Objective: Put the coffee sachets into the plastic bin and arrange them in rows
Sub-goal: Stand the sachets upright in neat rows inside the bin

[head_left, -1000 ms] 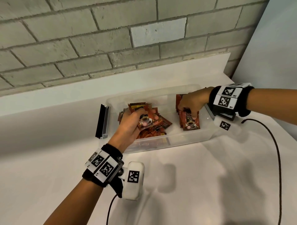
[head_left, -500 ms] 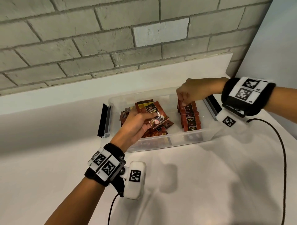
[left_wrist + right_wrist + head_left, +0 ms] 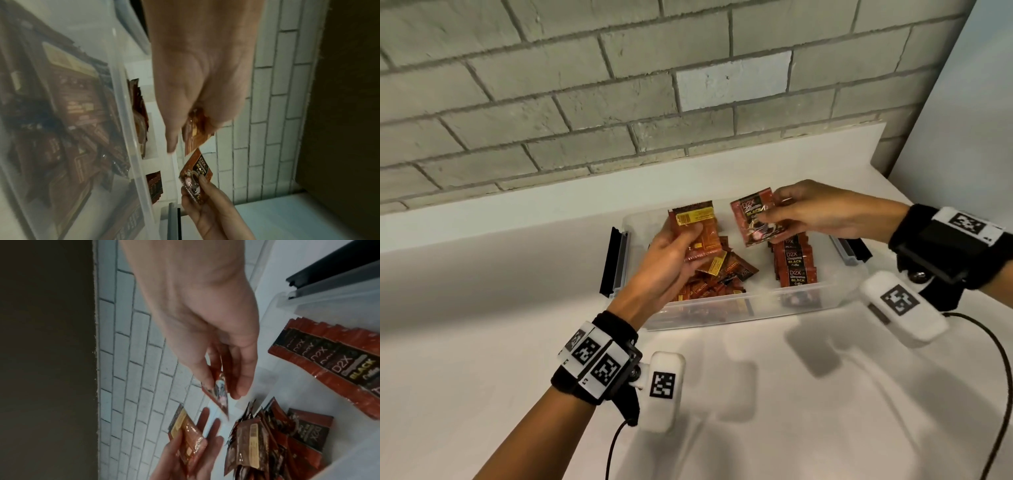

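Observation:
A clear plastic bin [image 3: 839, 291] stands on the white counter. Inside, a loose heap of red-brown coffee sachets [image 3: 722, 274] lies at the left and a neat overlapping row of sachets [image 3: 796, 263] runs along the right. My left hand [image 3: 674, 253] holds a small stack of sachets [image 3: 697, 229] above the heap, backs facing up. My right hand [image 3: 801, 212] pinches a single sachet [image 3: 753, 219] face up over the bin's middle. The left wrist view shows that sachet [image 3: 197, 172] in the right hand's fingers; the right wrist view shows it [image 3: 218, 395] edge-on, with the row [image 3: 333, 360] below.
Black latch handles sit at the bin's left end [image 3: 613, 263] and right end [image 3: 854, 250]. A grey brick wall [image 3: 619, 102] rises behind the counter's raised back ledge. A black cable [image 3: 996, 394] trails over the counter at the right.
The right hand left the row, rose toward the middle and now pinches one sachet that was in the left hand's stack. The left hand lifted its remaining stack higher.

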The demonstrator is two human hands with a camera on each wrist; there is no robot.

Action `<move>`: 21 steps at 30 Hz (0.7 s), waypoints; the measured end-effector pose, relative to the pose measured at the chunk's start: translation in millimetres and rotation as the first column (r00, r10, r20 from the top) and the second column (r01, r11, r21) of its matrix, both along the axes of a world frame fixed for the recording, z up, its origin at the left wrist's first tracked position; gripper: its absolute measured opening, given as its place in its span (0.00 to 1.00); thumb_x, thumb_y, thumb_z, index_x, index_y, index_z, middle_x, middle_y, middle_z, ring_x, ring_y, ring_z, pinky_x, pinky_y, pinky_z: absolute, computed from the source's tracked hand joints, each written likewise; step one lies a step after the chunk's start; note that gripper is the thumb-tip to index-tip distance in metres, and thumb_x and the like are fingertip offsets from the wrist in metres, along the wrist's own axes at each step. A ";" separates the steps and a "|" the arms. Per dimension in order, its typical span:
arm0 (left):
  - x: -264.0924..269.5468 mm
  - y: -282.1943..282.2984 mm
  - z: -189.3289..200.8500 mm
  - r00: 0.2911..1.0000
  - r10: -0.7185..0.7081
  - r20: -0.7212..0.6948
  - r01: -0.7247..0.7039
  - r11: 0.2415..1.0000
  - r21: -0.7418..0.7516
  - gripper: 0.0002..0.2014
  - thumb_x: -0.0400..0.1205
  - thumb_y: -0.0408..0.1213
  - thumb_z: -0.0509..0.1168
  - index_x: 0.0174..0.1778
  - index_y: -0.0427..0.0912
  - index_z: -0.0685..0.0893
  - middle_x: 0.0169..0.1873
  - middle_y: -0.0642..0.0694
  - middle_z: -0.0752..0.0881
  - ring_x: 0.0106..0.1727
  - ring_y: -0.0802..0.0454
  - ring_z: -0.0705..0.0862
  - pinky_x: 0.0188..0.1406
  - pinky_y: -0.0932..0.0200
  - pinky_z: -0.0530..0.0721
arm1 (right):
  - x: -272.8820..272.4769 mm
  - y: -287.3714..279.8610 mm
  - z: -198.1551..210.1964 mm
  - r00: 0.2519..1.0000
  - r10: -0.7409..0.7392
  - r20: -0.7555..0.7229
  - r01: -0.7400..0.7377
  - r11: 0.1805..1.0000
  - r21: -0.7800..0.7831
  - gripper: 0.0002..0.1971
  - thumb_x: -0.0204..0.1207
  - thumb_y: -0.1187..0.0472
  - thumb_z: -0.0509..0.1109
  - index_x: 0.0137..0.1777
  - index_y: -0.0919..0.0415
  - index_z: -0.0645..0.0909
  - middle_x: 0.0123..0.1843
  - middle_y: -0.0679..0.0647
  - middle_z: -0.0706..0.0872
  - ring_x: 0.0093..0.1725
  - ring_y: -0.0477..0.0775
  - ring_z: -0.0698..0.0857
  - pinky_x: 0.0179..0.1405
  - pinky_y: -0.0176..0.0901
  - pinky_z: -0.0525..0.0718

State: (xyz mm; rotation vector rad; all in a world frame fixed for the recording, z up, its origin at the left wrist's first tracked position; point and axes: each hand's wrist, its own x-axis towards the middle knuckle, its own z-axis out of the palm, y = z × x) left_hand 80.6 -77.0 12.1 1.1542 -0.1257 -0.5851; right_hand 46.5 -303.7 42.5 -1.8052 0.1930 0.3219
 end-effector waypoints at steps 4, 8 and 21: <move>4.3 -0.8 4.3 0.993 0.047 0.107 -0.053 0.997 0.056 0.13 0.83 0.30 0.61 0.63 0.38 0.80 0.52 0.44 0.89 0.51 0.52 0.89 0.47 0.62 0.88 | -8.2 8.3 2.0 0.993 -0.107 0.042 0.099 0.983 0.156 0.10 0.76 0.69 0.70 0.56 0.68 0.77 0.58 0.62 0.88 0.53 0.55 0.90 0.48 0.44 0.90; 5.1 -9.1 6.7 0.999 0.020 -0.044 -0.022 0.998 -0.065 0.19 0.78 0.27 0.64 0.65 0.41 0.72 0.53 0.37 0.87 0.48 0.47 0.87 0.49 0.55 0.84 | -15.8 26.8 8.2 0.995 -0.063 0.072 0.036 0.943 0.331 0.14 0.76 0.69 0.68 0.61 0.69 0.75 0.56 0.60 0.89 0.54 0.55 0.90 0.46 0.43 0.89; -3.1 -18.4 8.3 0.932 -0.086 0.352 -0.056 0.926 0.373 0.21 0.80 0.49 0.66 0.64 0.41 0.84 0.56 0.45 0.89 0.58 0.52 0.87 0.64 0.49 0.82 | -8.5 53.4 -0.8 0.970 -0.127 0.209 0.114 0.991 0.072 0.14 0.73 0.64 0.75 0.54 0.68 0.76 0.46 0.66 0.89 0.41 0.62 0.91 0.41 0.45 0.91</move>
